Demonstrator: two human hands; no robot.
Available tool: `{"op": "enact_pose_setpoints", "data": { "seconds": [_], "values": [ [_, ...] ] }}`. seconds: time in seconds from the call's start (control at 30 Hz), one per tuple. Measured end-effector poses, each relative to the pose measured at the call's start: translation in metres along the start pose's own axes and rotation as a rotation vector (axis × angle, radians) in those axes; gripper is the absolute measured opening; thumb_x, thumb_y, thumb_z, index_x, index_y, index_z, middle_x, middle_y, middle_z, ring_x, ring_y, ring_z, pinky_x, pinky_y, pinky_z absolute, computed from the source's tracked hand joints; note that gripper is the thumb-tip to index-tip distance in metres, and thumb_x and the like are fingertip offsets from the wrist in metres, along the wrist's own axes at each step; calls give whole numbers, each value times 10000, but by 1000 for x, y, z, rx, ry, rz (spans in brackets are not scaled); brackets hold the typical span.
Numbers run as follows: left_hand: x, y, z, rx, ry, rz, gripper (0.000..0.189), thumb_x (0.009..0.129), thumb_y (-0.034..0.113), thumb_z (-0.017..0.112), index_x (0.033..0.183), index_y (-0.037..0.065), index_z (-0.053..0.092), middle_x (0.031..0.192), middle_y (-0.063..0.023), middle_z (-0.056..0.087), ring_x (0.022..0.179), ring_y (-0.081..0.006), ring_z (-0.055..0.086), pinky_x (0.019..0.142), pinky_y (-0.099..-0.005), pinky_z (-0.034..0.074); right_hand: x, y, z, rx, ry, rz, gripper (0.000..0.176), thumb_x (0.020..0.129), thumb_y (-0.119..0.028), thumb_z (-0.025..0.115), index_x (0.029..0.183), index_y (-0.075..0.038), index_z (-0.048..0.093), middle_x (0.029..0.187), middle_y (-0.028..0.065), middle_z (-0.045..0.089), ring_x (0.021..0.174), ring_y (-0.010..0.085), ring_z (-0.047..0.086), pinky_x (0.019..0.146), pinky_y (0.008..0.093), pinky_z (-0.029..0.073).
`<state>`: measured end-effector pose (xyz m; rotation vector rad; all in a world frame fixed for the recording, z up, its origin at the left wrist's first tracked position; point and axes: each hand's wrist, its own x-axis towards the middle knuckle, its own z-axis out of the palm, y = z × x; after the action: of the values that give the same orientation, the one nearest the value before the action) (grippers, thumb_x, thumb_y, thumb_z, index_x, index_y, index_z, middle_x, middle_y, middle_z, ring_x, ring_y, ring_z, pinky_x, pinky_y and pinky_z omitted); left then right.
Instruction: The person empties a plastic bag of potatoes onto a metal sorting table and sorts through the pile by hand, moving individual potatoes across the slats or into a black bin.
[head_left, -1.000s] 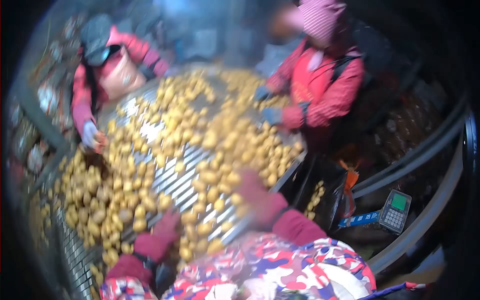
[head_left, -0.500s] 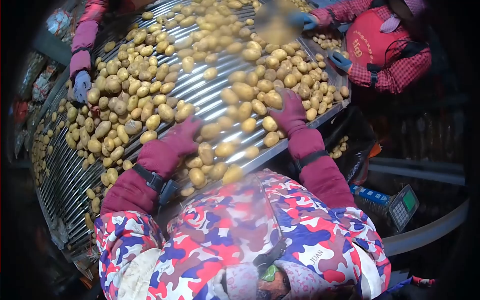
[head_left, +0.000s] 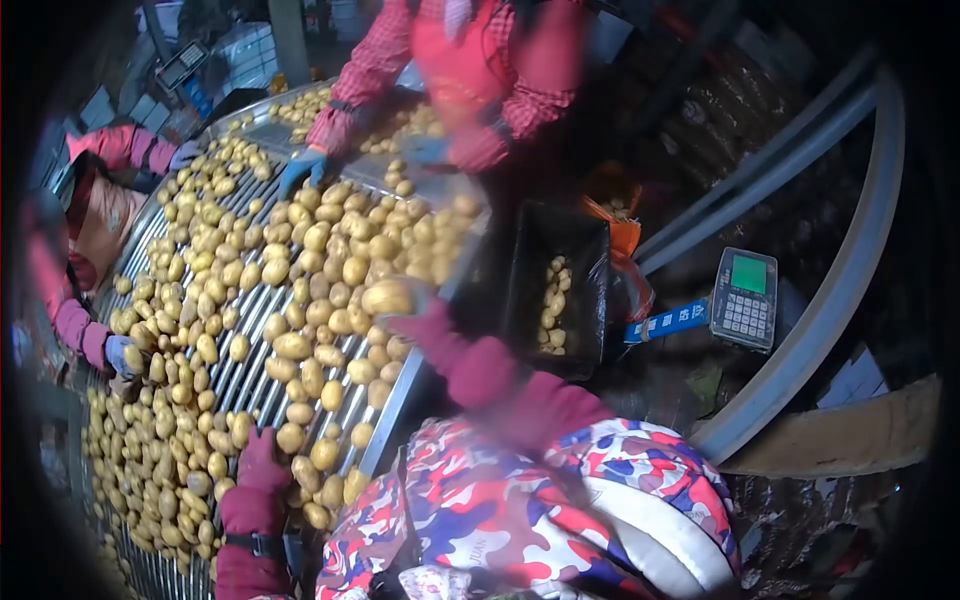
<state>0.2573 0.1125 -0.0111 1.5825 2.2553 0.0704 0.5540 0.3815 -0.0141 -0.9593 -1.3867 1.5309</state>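
Observation:
Yellow potatoes [head_left: 160,460] cover a ridged metal roller table [head_left: 232,391]. My left hand [head_left: 262,463], in a dark pink glove, rests among the potatoes near the table's lower part, its fingers apart and nothing held. My right hand [head_left: 412,305], also gloved and slightly blurred, has its fingers round a large potato [head_left: 386,297] above the table's right edge. More potatoes lie just left of and beyond that hand.
Across the table, a co-worker in a red apron [head_left: 455,75] reaches in with blue gloves. Other co-workers' sleeves [head_left: 75,325] show at the left. On the right are a black crate [head_left: 520,290] with small potatoes, a scale display [head_left: 745,300] and a curved metal rail [head_left: 850,270].
The view has swung to the right, bringing the crate and scale further in. My right hand has closed on a potato and lifted it. My left hand still lies among the potatoes.

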Motion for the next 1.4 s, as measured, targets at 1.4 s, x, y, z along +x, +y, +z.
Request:
{"op": "enact_pose_setpoints", "data": {
  "seconds": [1.4],
  "values": [
    [61, 44, 13, 18, 338, 238, 694, 809, 299, 767, 1407, 48, 521, 1452, -207, 496, 1295, -407, 501, 1076, -493, 415, -163, 41, -250, -1153, -530, 705, 267, 921, -229, 714, 1111, -44, 674, 969, 74, 709, 880, 161, 675, 798, 338, 555]
  ]
}}
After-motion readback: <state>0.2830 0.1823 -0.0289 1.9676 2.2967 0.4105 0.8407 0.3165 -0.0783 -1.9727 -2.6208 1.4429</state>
